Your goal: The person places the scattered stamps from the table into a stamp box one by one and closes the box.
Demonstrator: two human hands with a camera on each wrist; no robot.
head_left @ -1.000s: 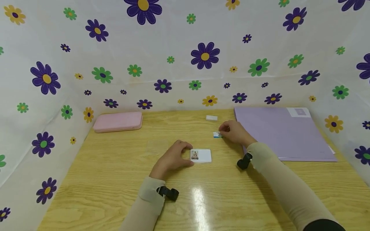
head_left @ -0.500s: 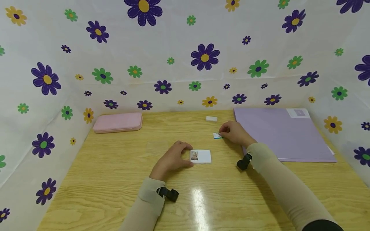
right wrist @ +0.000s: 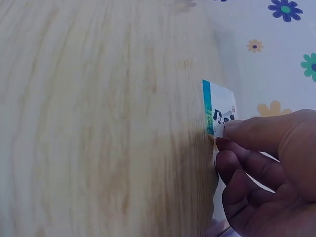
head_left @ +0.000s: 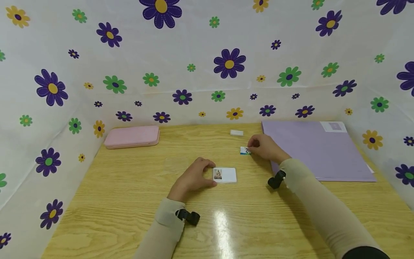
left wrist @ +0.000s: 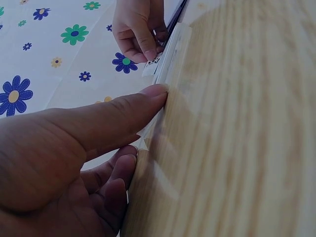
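In the head view, my left hand (head_left: 193, 176) holds the left end of a white card (head_left: 229, 175) between thumb and fingers. This card has rounded corners, lies flat and carries a small photo on its left part. From the left wrist view, the thumb (left wrist: 123, 116) is against its thin edge. My right hand (head_left: 264, 147) pinches a small white-and-blue paper piece (head_left: 244, 150) at its right end, just above or on the table. A black animal-like print and a blue strip show on that paper piece (right wrist: 220, 109) in the right wrist view.
Behind the right hand lies a small white block (head_left: 237, 132). A purple folder (head_left: 317, 151) covers the table's right side, and a pink case (head_left: 132, 136) sits at the back left. A faint clear sheet (head_left: 174, 164) lies left of the left hand. Flowered cloth (head_left: 200, 43) encloses the table.
My right hand has shifted slightly to the right with the paper piece. The left hand and the white card stay in place.
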